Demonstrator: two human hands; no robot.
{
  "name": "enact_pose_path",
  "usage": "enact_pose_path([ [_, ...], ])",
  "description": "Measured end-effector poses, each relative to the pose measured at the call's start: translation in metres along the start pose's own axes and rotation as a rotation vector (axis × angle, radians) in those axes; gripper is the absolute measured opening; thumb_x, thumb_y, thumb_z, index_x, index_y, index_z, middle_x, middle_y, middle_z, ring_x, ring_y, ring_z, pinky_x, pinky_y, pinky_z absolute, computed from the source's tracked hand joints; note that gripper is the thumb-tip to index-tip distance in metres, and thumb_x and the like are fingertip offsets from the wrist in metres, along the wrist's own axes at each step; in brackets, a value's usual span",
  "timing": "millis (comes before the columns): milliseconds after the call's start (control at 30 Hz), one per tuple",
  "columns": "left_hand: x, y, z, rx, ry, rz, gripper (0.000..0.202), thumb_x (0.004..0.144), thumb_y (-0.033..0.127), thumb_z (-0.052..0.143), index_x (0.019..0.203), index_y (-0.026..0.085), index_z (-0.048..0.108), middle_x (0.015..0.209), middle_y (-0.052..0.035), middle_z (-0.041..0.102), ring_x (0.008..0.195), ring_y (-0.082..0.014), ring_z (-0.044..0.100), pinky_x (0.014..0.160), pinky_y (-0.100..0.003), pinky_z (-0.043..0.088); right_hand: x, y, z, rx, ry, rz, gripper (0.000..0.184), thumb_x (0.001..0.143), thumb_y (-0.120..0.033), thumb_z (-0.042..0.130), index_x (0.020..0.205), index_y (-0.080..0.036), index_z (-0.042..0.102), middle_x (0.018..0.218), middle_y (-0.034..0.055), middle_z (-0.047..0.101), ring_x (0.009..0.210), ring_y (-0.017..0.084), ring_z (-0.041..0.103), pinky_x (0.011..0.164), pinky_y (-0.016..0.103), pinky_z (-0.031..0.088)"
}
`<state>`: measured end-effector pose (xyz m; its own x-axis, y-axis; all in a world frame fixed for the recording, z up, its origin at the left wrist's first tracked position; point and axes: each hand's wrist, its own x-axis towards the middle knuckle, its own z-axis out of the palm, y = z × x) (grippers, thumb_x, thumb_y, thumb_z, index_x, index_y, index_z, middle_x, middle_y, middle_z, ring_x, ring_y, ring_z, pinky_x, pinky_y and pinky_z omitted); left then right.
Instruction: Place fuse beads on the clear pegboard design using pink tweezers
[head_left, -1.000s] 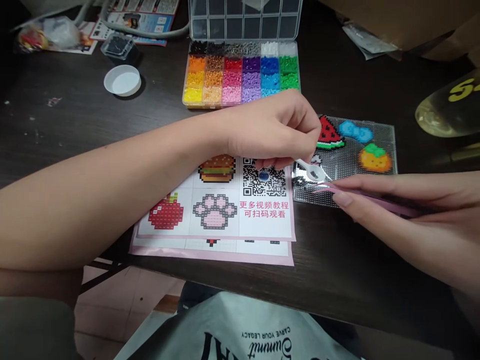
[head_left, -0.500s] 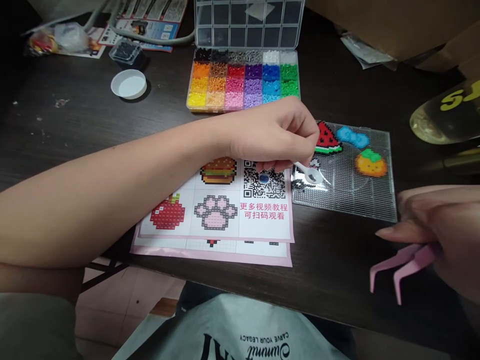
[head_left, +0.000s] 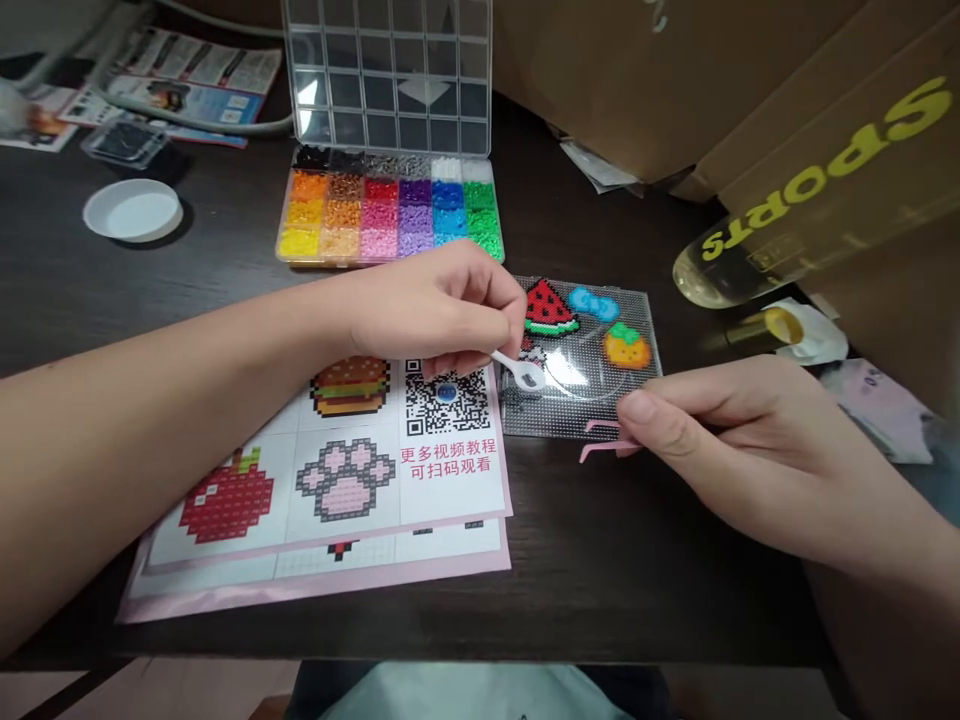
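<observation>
My left hand pinches a small white spoon. A little dark matter, too small to make out, lies in its bowl, which hangs over the left side of a clear pegboard. My right hand is closed on pink tweezers, their bent tips apart and pointing left by the board's front edge. Bead figures sit on the pegboard: a watermelon slice, a blue bow and an orange fruit. Another, black and white, is partly hidden behind my left hand and the spoon.
Behind my left hand stands an open bead box with many colours. Printed pattern sheets lie under my left forearm. A white lid and a small clear box are at left; a bottle lies at right.
My right hand has moved from the right front up towards the pegboard, and the tweezers now point left instead of down. The view has shifted; my left hand still holds the spoon over the board.
</observation>
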<state>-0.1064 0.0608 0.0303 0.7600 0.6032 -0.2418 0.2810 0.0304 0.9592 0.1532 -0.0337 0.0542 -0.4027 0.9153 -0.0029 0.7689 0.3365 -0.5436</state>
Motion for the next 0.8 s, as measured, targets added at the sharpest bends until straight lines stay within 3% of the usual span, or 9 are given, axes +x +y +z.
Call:
enact_pose_path([
  [133, -0.001, 0.001, 0.000, -0.001, -0.012, 0.001, 0.018, 0.080, 0.007, 0.063, 0.067, 0.019, 0.066, 0.047, 0.0029, 0.056, 0.038, -0.0072, 0.048, 0.037, -0.015, 0.038, 0.001, -0.003, -0.002, 0.156, -0.074, 0.014, 0.043, 0.103, -0.047, 0.064, 0.068, -0.025, 0.077, 0.053, -0.0014, 0.058, 0.046, 0.012, 0.048, 0.038, 0.026, 0.033],
  [367, -0.004, 0.001, -0.001, 0.036, -0.016, -0.004, 0.018, 0.084, 0.007, 0.058, 0.075, 0.018, 0.068, 0.052, 0.0021, 0.057, 0.043, -0.0061, 0.047, 0.041, -0.016, 0.039, 0.003, -0.004, 0.013, 0.116, -0.052, -0.063, 0.022, 0.098, -0.034, 0.072, 0.078, -0.027, 0.077, 0.062, -0.0045, 0.072, 0.048, 0.012, 0.059, 0.043, 0.025, 0.042],
  [500, -0.003, 0.000, -0.002, 0.034, -0.026, 0.019, 0.017, 0.083, 0.010, 0.058, 0.074, 0.019, 0.068, 0.052, 0.0020, 0.057, 0.042, -0.0068, 0.047, 0.039, -0.017, 0.038, 0.005, -0.005, 0.020, 0.058, -0.060, -0.079, 0.025, 0.101, -0.029, 0.066, 0.079, -0.026, 0.077, 0.060, -0.0041, 0.070, 0.048, 0.011, 0.059, 0.044, 0.027, 0.040],
  [800, -0.003, 0.006, 0.003, 0.018, 0.011, -0.025, 0.020, 0.083, 0.004, 0.056, 0.072, 0.017, 0.066, 0.048, 0.0032, 0.054, 0.039, -0.0060, 0.044, 0.038, -0.015, 0.037, 0.003, -0.005, 0.027, 0.013, 0.067, -0.042, 0.025, 0.097, -0.026, 0.066, 0.073, -0.025, 0.075, 0.063, -0.0029, 0.073, 0.049, 0.014, 0.063, 0.044, 0.027, 0.044],
])
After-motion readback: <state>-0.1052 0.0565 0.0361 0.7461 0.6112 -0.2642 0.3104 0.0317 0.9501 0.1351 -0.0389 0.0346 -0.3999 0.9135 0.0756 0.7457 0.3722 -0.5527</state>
